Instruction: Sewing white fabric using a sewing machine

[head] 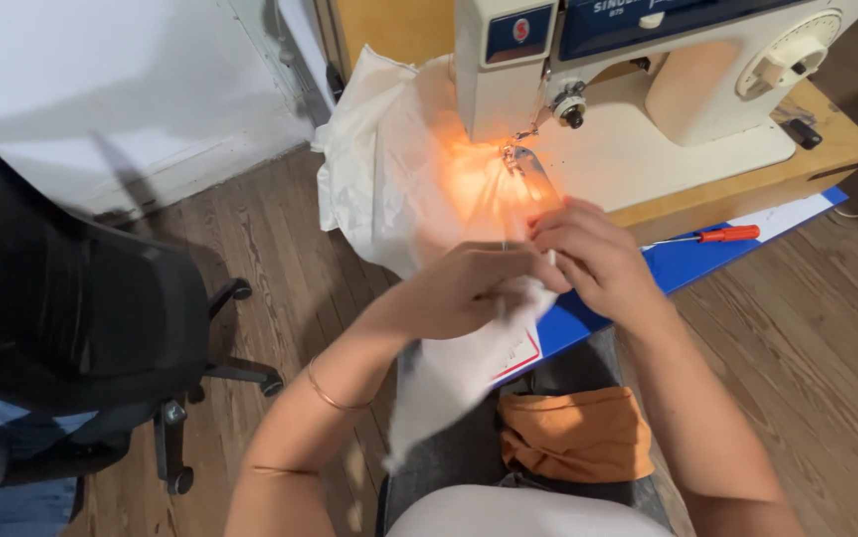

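The thin cream fabric [399, 169] lies bunched under the needle of the cream sewing machine [648, 89], its near end drooping to the lap; both hands meet just before the presser foot. The left hand [469, 288] is closed on the cloth; the right hand [593, 254] pinches something thin and pale, too small to identify; no finished seam shows, and the needle itself is blurred by the lamp glow.
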